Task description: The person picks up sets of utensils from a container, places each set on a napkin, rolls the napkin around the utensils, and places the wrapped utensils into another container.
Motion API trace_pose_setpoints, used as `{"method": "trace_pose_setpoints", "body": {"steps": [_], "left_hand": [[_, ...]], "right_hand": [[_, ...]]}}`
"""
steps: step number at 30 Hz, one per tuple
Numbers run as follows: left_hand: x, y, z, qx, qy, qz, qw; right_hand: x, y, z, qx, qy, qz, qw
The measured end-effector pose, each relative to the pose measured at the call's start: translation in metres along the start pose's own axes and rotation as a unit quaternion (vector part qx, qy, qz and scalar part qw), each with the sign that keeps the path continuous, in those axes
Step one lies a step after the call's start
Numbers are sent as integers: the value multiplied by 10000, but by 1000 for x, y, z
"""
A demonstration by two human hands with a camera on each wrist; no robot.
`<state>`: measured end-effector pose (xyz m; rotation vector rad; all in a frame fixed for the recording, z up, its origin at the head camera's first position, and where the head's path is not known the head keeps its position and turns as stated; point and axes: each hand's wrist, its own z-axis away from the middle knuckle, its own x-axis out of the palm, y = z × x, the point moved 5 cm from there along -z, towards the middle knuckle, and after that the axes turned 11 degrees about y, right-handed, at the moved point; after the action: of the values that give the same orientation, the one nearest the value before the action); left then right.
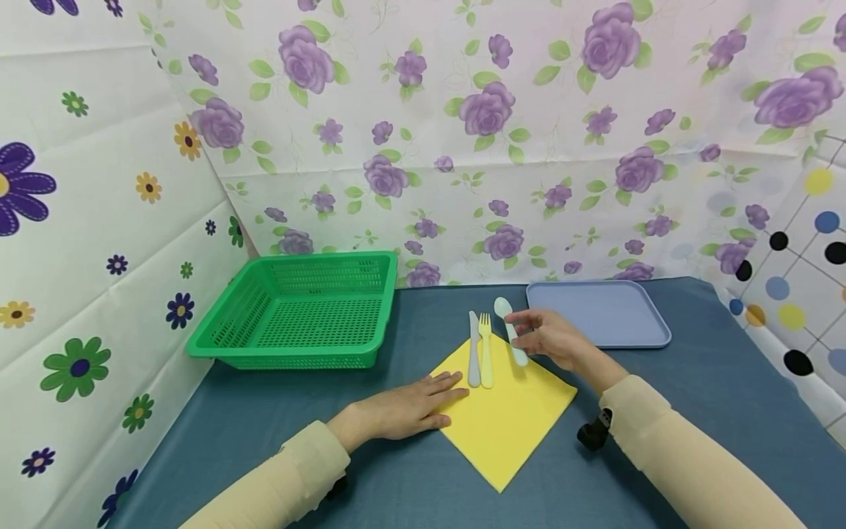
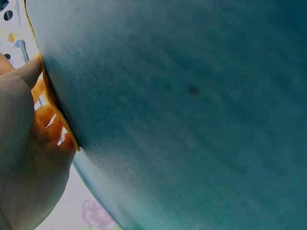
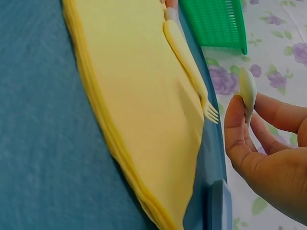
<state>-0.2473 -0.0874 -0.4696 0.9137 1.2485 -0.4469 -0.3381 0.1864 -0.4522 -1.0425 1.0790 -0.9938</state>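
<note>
A folded yellow napkin (image 1: 505, 426) lies like a diamond on the table. My left hand (image 1: 413, 406) rests with fingers spread on its left corner. On the napkin's upper part a grey knife (image 1: 474, 353) and a yellow fork (image 1: 486, 353) lie side by side, their upper ends past its edge. To the right of the fork, my right hand (image 1: 548, 338) pinches a pale spoon (image 1: 517, 351) between thumb and fingers, its bowl pointing away from me. In the right wrist view the spoon (image 3: 248, 93) stands out above the napkin, apart from the fork (image 3: 192, 72).
A green plastic basket (image 1: 291, 360) with perforated walls stands at the back left. At the back right lies a blue-grey tray (image 1: 601, 316), just behind my right hand. Flower-printed cloth (image 1: 423, 184) hangs behind the blue-covered table (image 1: 264, 433).
</note>
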Motion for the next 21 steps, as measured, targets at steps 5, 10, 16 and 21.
{"method": "trace_pose_setpoints", "body": {"steps": [5,10,16,21], "left_hand": [[0,0,0,-14,-11,14,10000],[1,-1,0,-68,-33,8,10000],[0,-1,0,-111,-37,-2,9999],[0,0,0,-56,-7,0,10000]], "right_hand": [[6,2,2,17,-14,-12,10000],[10,6,2,40,-31,106,9999],[15,7,4,-7,-144,149,9998],[18,9,3,161,-150,30,9998]]}}
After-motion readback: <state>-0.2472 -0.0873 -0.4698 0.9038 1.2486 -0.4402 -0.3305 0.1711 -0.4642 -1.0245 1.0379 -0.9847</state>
